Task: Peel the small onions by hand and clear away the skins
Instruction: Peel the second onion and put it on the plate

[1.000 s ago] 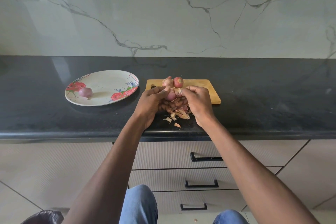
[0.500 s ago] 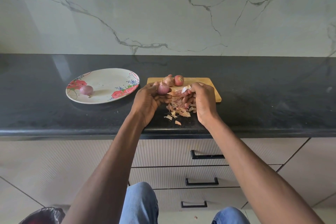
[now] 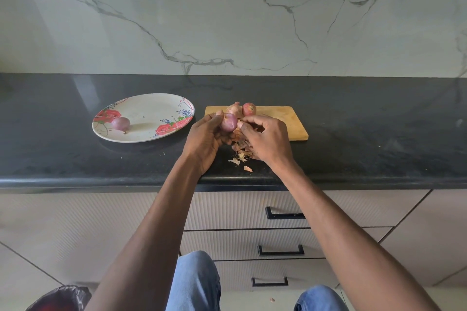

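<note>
At the left, a floral plate (image 3: 149, 108) carried one peeled onion (image 3: 120, 124) near its left rim. Right of the plate, the left hand (image 3: 206, 137) gripped a smooth purple onion (image 3: 229, 122), raised above the counter (image 3: 63, 159); the right hand (image 3: 269, 137), close against it, had its fingers curled at the onion's right side, apparently pinching skin. Loose skins (image 3: 242, 151) lay beneath and between the hands. Farther right, a wooden board (image 3: 285, 121) held two unpeeled onions (image 3: 249, 109) at its far left corner. Peeling of this onion appeared almost complete; the next move likely called for setting it on the plate.
</note>
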Available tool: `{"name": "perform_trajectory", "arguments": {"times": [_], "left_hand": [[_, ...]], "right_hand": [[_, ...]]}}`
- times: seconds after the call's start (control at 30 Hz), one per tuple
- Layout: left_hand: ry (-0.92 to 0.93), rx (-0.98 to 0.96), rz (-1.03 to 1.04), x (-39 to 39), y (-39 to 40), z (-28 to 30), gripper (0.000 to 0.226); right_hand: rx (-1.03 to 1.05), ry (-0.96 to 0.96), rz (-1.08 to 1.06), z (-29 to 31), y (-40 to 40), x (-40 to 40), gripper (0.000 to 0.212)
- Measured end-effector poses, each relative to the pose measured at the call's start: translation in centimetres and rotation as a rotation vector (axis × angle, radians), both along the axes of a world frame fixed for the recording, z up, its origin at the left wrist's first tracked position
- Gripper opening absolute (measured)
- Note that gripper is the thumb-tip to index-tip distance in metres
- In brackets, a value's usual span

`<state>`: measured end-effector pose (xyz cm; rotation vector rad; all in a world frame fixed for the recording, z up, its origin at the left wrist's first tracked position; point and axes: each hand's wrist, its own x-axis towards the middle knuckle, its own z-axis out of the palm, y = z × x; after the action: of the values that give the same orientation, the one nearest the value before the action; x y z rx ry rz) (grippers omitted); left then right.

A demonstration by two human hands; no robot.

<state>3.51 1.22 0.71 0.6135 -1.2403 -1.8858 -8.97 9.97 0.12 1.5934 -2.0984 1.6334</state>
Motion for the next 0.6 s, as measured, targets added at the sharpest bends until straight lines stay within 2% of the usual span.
{"name": "perform_trajectory", "arguments": {"times": [0.13, 0.37, 0.6], "left_hand": [[-0.023, -0.059, -0.042, 0.15, 0.33, 0.05, 0.020], [-0.080, -0.141, -0.053, -0.33, 0.20, -0.23, 0.018], [-0.131, -0.174, -0.035, -0.62, -0.19, -0.57, 0.026]], "right_hand": [[-0.025, -0.009, 0.039, -0.07, 0.09, 0.00, 0.028], [-0.048, -0.099, 0.017, -0.25, -0.07, 0.40, 0.014], [-0.034, -0.037, -0.014, -0.59, -0.17, 0.32, 0.019]]}}
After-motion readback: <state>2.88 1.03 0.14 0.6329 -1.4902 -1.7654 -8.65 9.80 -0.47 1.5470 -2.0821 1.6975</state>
